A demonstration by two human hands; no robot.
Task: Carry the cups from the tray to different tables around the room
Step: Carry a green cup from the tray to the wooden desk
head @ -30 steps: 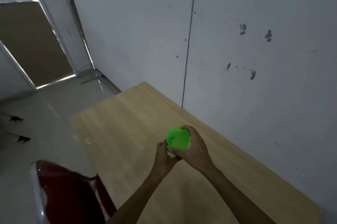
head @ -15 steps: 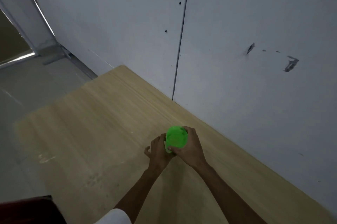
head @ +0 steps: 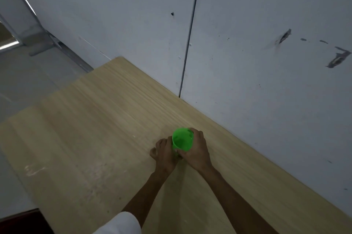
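A bright green cup (head: 182,139) stands upright, mouth up, low over or on the light wooden table (head: 91,129), near the wall side. My right hand (head: 196,149) wraps around its right side and front. My left hand (head: 164,150) presses against its left side with fingers curled. The cup's base is hidden by my hands, so I cannot tell whether it rests on the wood. No tray is in view.
A grey-white panelled wall (head: 247,43) with scuff marks runs along the table's far edge. Grey floor (head: 28,81) lies to the left, with a doorway frame (head: 24,29) at the upper left. A dark red chair edge (head: 21,220) shows at the bottom left.
Both hands have lowered the green cup toward the tabletop while I stepped closer. The red chair has slid almost out of view, and the table now fills more of the frame.
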